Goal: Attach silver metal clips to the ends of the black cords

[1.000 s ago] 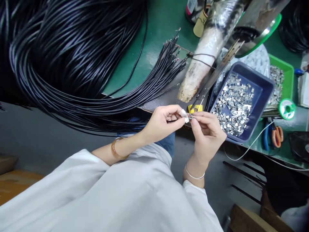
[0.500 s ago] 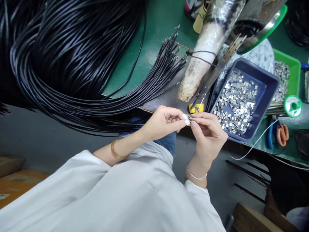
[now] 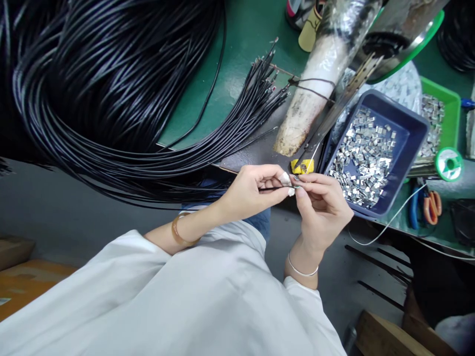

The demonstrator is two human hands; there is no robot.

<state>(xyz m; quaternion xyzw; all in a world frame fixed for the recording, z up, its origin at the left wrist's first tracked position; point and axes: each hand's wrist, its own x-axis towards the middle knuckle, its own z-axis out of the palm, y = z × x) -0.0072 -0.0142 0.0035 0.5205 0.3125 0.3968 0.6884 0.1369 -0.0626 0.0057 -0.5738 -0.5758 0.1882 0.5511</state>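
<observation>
Black cable, apparently unfinished, is pinched by left hand and right hand beside worktop near edge; bundled cables lie unheld

Black cable, thin, dark-sheathed and single in its exposed stretch. This short length is straight and lies almost level across the opening between the thumb and index finger of the left hand. Toward the right it runs to the point where the left fingertips meet those of the right hand, which pinch about its end; the tip is mostly covered, and its finer detail is too small to tell. Leftward, its course passes out of sight behind the left palm.
</observation>
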